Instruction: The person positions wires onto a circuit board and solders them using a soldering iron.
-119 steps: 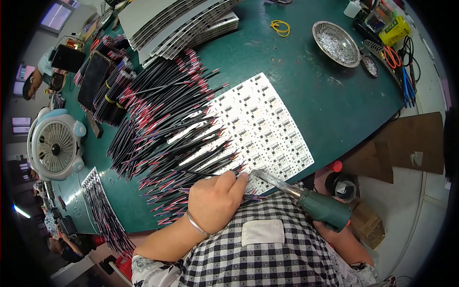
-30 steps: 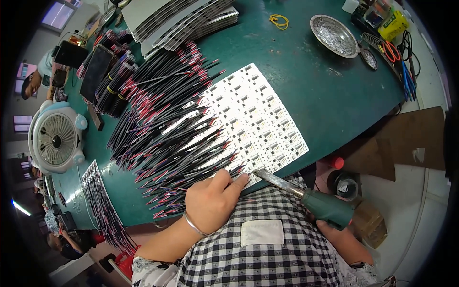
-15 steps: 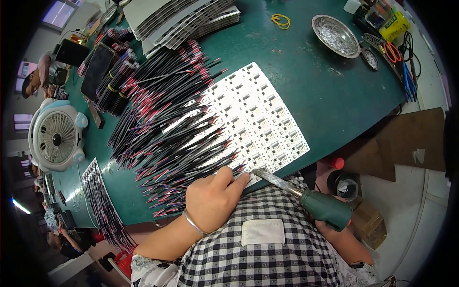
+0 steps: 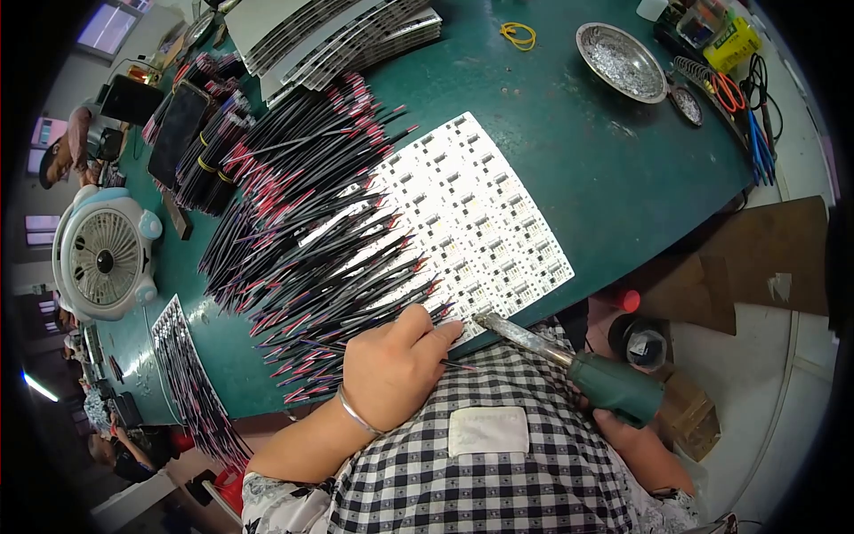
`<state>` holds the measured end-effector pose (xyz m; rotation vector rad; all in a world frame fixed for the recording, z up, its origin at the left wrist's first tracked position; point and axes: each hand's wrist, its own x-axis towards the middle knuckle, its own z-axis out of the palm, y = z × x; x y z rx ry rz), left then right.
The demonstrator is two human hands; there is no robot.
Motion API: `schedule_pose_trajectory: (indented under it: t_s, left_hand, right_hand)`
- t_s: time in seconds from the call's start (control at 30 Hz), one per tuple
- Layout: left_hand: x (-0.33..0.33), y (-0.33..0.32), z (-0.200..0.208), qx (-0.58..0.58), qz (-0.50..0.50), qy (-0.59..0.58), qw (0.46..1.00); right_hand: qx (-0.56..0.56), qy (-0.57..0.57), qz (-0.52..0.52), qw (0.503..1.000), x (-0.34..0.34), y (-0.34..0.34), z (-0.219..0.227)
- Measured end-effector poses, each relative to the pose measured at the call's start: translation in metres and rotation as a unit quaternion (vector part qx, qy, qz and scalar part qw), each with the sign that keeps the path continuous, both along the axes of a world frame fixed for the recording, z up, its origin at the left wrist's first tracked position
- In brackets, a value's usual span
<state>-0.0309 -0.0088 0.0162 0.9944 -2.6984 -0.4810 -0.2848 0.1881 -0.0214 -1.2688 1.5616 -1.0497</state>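
Note:
My left hand (image 4: 389, 367) is closed in a pinch at the near edge of a white circuit board (image 4: 485, 218). A thin wire (image 4: 458, 366) pokes out from under its fingers. My right hand (image 4: 625, 429), mostly hidden beneath the dark green handle, grips a soldering iron (image 4: 614, 388). The iron's metal tip touches or hovers just over the board's near edge, right of my left fingertips. Rows of black wires (image 4: 311, 240) with red and white ends lie across the board's left part.
Bundled wires (image 4: 203, 165) and stacked boards (image 4: 325, 36) stand at the far left. A fan (image 4: 105, 258) and another wired board (image 4: 191, 378) are leftward. A metal bowl (image 4: 623, 67) of silvery bits sits far right, near a yellow wire loop (image 4: 518, 36). Other people work at left.
The iron and my right hand have shifted slightly right, its tip moving a little along the board's edge. My left hand stays nearly in place. The view has tilted slightly.

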Motion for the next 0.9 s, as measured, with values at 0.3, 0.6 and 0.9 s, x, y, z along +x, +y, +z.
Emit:
schedule_pose_trajectory:
  t_s: [0.3, 0.6, 0.9]
  left_hand:
    - [-0.002, -0.001, 0.003, 0.03, -0.012, 0.0, 0.999]
    - [-0.004, -0.003, 0.005, 0.031, -0.024, -0.015, 0.999]
    - [0.017, -0.011, 0.037, 0.011, -0.054, -0.023, 0.998]
  right_hand:
    - [-0.029, 0.045, 0.038, 0.998, -0.003, 0.003, -0.005]
    - [-0.049, 0.041, 0.026, 0.998, -0.014, 0.003, -0.001]
    - [-0.089, -0.201, -0.11, 0.969, -0.005, -0.023, -0.009]
